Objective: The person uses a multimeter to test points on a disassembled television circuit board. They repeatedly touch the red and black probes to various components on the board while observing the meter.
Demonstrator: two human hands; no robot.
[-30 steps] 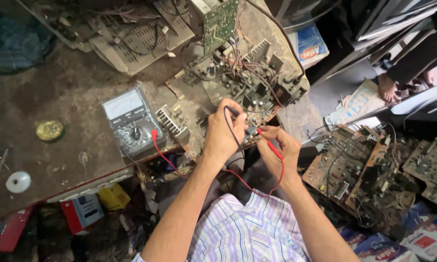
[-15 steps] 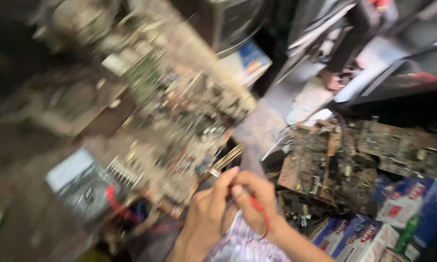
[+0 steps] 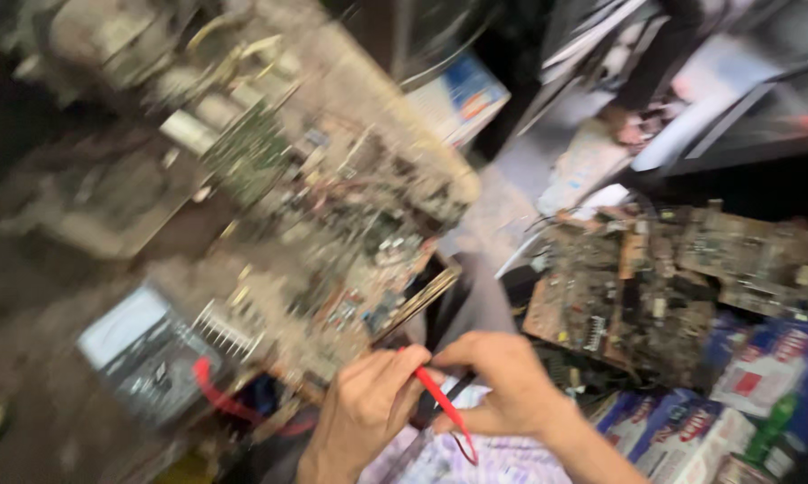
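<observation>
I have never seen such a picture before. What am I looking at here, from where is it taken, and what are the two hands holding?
There is no machine here: a person works with two bare hands, and one camera worn on the head looks down at them. The picture is blurred by motion, so small details are hard to tell.

The left hand and the right hand meet at the bottom of the picture and together hold a thin red test probe. A dark second probe seems to lie beside it, but that is unclear.

Just above the hands a large, dusty circuit board lies on a cluttered workbench. To the left of the hands sits a grey meter with a red lead running from it. On the right more old circuit boards are piled, with blue and white boxes below them.
</observation>
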